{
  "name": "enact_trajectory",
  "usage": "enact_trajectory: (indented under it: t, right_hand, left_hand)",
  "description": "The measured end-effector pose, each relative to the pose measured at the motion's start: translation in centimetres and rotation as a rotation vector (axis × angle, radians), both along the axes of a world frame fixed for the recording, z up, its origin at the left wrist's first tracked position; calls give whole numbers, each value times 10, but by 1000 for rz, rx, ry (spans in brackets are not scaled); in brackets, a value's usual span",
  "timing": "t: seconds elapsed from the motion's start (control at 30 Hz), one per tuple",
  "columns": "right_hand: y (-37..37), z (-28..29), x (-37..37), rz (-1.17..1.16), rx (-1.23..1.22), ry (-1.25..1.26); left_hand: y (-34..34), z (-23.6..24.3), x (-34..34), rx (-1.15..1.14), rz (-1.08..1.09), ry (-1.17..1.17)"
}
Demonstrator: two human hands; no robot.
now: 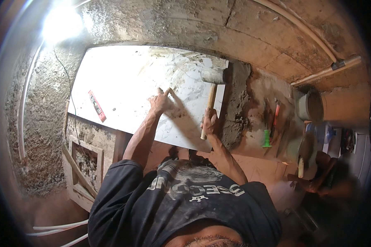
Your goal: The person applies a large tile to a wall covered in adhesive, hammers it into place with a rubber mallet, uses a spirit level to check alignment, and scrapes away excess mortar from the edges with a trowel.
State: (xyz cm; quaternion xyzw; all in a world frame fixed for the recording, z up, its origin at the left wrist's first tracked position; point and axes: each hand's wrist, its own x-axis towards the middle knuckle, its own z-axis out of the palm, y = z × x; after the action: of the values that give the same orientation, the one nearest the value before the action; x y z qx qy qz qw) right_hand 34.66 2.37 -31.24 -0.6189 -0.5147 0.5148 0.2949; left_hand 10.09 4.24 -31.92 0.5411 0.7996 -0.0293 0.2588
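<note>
A large white marbled tile (123,86) lies flat on a bed of grey mortar. My left hand (160,102) rests on the tile's middle with the fingers spread, holding nothing. My right hand (210,122) grips the wooden handle of a rubber mallet (212,88). The mallet's white head sits near the tile's far right corner. A red spirit level (97,106) lies on the tile's left part.
Wet mortar (237,111) is spread just right of the tile. A green-handled tool (267,138) and a red-handled tool (275,115) lie beyond it. A grey bucket (310,106) stands at the right. Rough plastered walls, pipes and a bright lamp (62,22) surround the spot.
</note>
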Motion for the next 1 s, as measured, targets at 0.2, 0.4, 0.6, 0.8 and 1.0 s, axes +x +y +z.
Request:
enact_trajectory:
  t: [0.2, 0.4, 0.6, 0.8, 1.0]
  right_hand:
    - [-34, -20, -6, -48, -60, 26]
    - [-26, -81, -40, 2, 244, -132]
    - [-21, -48, -88, -15, 292, -31]
    - [-31, -12, -94, 53, 276, -199]
    - [-52, -36, -59, -29, 87, -211]
  left_hand:
    - [-3, 1, -2, 7, -28, 18]
    - [2, -10, -5, 61, -54, -22]
    - [-4, -6, -6, 112, -55, 17]
    - [-7, -8, -12, 169, -80, 55]
    - [-11, -13, -16, 173, -134, 20]
